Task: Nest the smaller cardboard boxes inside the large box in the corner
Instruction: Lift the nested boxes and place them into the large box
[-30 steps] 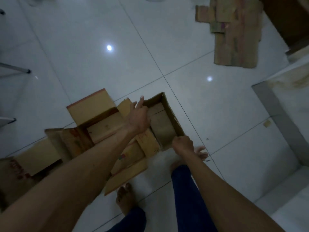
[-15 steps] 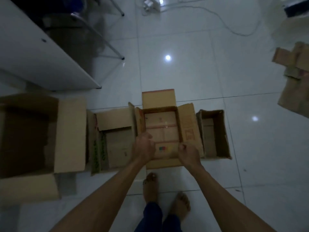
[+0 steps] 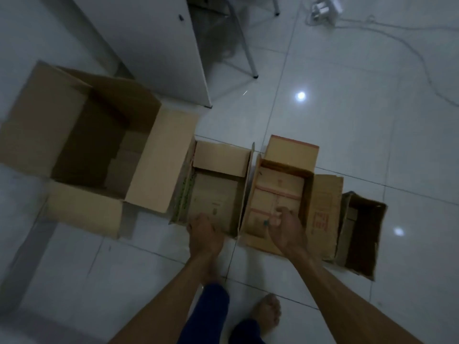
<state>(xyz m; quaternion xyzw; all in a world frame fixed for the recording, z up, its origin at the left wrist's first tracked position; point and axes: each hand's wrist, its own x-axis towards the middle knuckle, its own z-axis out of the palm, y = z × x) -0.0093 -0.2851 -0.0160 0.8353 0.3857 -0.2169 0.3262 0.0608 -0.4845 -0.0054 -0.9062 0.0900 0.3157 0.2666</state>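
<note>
On the tiled floor [image 3: 347, 135], four open cardboard boxes are lined up in a row. The large box [image 3: 82, 145] is seen at 9 o'clock of the hands, well apart from them, beside a white cabinet [image 3: 149, 45]. The second box [image 3: 216, 192] is touched at its near edge by the left hand [image 3: 205, 235], whose fingers are curled over the rim. The printed box [image 3: 280, 199], just beside it at 3 o'clock, is gripped at its near flap by the right hand [image 3: 285, 227], closed around the cardboard. The smallest box [image 3: 360, 232] lies at 3 o'clock of the right hand, touching the printed box's side flap.
</note>
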